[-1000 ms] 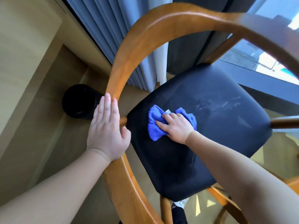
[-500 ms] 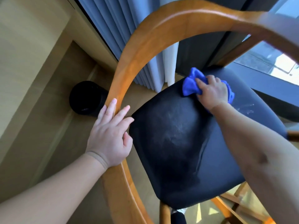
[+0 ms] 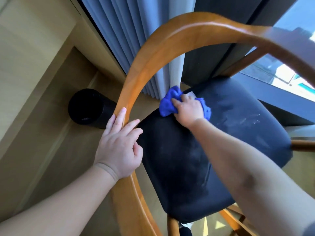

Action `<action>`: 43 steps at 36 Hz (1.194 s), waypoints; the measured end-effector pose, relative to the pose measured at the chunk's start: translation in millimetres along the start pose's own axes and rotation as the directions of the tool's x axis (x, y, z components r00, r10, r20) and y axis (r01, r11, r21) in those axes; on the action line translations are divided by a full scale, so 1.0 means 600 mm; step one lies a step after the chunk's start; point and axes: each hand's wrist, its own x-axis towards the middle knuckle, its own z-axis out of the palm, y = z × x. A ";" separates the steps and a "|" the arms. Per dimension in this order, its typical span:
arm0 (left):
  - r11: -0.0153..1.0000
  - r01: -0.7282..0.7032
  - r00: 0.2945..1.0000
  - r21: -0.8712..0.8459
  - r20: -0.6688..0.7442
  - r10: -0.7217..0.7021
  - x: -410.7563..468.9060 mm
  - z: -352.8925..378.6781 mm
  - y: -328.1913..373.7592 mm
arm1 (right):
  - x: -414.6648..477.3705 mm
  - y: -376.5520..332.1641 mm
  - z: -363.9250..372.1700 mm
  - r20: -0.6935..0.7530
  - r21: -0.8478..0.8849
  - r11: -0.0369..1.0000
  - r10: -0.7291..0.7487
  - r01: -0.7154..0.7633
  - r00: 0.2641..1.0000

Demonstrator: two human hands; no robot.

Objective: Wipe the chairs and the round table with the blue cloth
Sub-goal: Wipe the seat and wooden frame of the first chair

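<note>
A wooden chair with a curved orange-brown back rail (image 3: 136, 68) and a black padded seat (image 3: 184, 164) fills the head view. My left hand (image 3: 119, 147) rests on the rail at the seat's left side, fingers laid along the wood. My right hand (image 3: 187, 109) presses a crumpled blue cloth (image 3: 167, 106) onto the far left edge of the seat. Faint pale streaks mark the seat to the right of the cloth. The round table is out of view.
A black cylindrical bin (image 3: 88, 106) stands on the floor left of the chair, by a beige wall. Blue-grey curtains (image 3: 129, 36) hang behind the chair, and a window with a dark sill (image 3: 279, 96) runs along the right.
My right hand swept the cloth from the seat's near left part to its far edge, then slid it left along that edge. My left hand shifted its grip slightly on the rail.
</note>
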 end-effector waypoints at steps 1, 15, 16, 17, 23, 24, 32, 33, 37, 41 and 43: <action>1.000 -0.002 1.000 -0.011 -0.012 0.001 -0.001 0.001 -0.001 | -0.003 -0.025 0.006 0.008 0.001 0.999 -0.049 0.049 0.999; 0.998 -0.009 0.998 -0.065 -0.056 0.005 -0.003 0.001 -0.001 | 0.002 -0.055 0.026 0.029 -0.129 0.957 -0.259 0.261 0.965; 0.998 -0.010 0.999 -0.066 -0.053 0.006 -0.003 0.001 -0.001 | 0.003 -0.050 0.024 0.026 -0.137 0.957 -0.255 0.256 0.967; 0.998 -0.011 0.999 -0.064 -0.049 0.007 -0.004 0.001 -0.001 | 0.005 -0.043 0.022 0.022 -0.141 0.959 -0.245 0.246 0.969; 0.998 -0.007 0.999 -0.056 -0.038 0.005 -0.004 0.002 0.000 | 0.031 0.058 -0.013 -0.013 -0.149 0.987 -0.058 0.056 0.998; 0.998 -0.005 0.999 -0.061 -0.041 0.003 -0.004 0.003 0.000 | 0.033 0.080 -0.019 -0.022 -0.153 0.988 -0.025 0.021 0.999; 0.997 0.015 0.999 -0.076 -0.045 -0.019 -0.005 0.002 0.001 | 0.024 0.234 -0.039 -0.092 -0.091 0.966 0.236 -0.244 0.967; 0.997 0.017 0.999 -0.078 -0.046 -0.020 -0.004 0.003 0.000 | 0.018 0.263 -0.041 -0.111 -0.068 0.948 0.302 -0.311 0.947; 0.998 0.010 0.999 -0.059 -0.032 -0.012 -0.003 0.002 -0.001 | -0.006 0.320 -0.042 -0.124 -0.014 0.921 0.385 -0.390 0.914; 1.000 -0.011 1.000 -0.013 -0.004 0.011 -0.003 -0.001 0.004 | -0.018 0.276 -0.044 -0.144 0.087 0.901 0.434 -0.425 0.889; 1.000 -0.006 1.000 -0.016 -0.014 0.006 -0.002 0.000 0.003 | -0.033 0.259 -0.041 -0.152 0.075 0.916 0.401 -0.394 0.903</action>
